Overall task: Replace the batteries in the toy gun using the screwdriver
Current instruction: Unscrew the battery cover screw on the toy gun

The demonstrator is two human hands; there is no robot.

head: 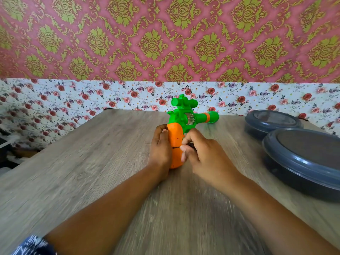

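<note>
Patterned blue-and-white sleeve (pixel 34 245), lowest left corner, at the near desk edge. Two bare forearms run up from the bottom edge and converge at the centre. Desk (pixel 92 172): pale grey-brown wood-grain top, filling the lower half; the surface is motion-blurred. Left hand (pixel 161 146): fingers curled round the left side of the toy gun's orange grip, heel of the hand resting on the desk. Right hand (pixel 204 155): fingers closed in a pinch round a thin dark tool, presumably the screwdriver (pixel 190 145); only a short dark stretch shows between the fingers, its tip at a seam on the right face of the orange grip; the fingertips are blurred. Toy gun (pixel 176 142): held upright between the two hands, orange grip end down on the desk, green body above, green scope on top, green barrel with an orange band pointing right and away; a small clear window sits on the body's side. Two round dark-grey lidded containers, right side of the desk, well apart from the hands: the near one (pixel 303 162) large and cut by the frame edge, the far one (pixel 272 124) partly behind it. Wall beyond the desk: a lower band of white floral paper (pixel 73 96) with red roses, and above it pink damask wallpaper (pixel 165 39) with green-gold medallions. Dark, indistinct clutter at the far left edge, beyond the desk.
</note>
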